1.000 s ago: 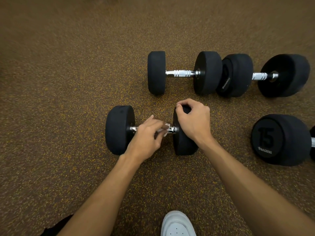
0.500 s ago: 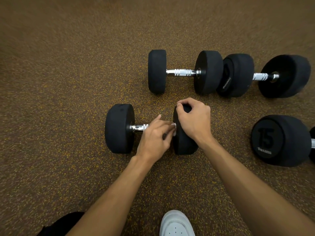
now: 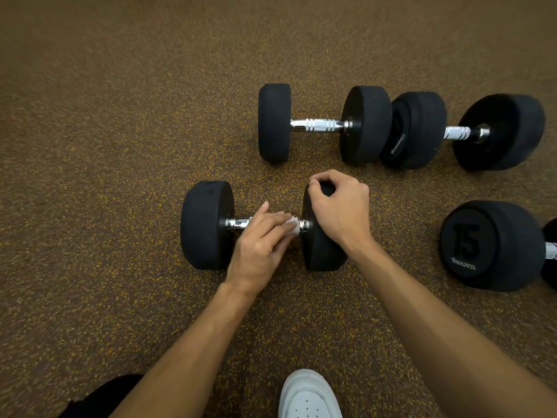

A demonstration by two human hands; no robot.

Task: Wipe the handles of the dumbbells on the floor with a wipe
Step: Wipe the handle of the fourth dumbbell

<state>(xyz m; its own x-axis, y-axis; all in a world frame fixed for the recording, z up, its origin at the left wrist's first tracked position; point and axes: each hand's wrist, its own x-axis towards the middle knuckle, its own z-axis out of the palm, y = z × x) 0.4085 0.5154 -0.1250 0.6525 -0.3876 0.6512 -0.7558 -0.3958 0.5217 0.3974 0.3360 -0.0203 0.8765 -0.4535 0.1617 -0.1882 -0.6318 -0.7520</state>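
Speckled brown gym floor (image 3: pixel 120 176). Centre frame: dumbbell (image 3: pixel 206 224) lay flat. Left hand (image 3: pixel 259 248) pinched a white wipe (image 3: pixel 292 226) against the chrome handle (image 3: pixel 239 222). Right hand (image 3: pixel 340 206), fingers curled, gripped the dumbbell's right end. Other dumbbells (image 3: pixel 366 125) upper right.

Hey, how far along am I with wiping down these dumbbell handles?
Done: nothing shows as finished; a wiped handle looks no different here. In hand: your left hand holds the wipe against the handle of the nearest dumbbell, near its right end, while your right hand grips its right head. Left: possibly the back-left dumbbell, back-right dumbbell and 15 dumbbell, with no hand on them.
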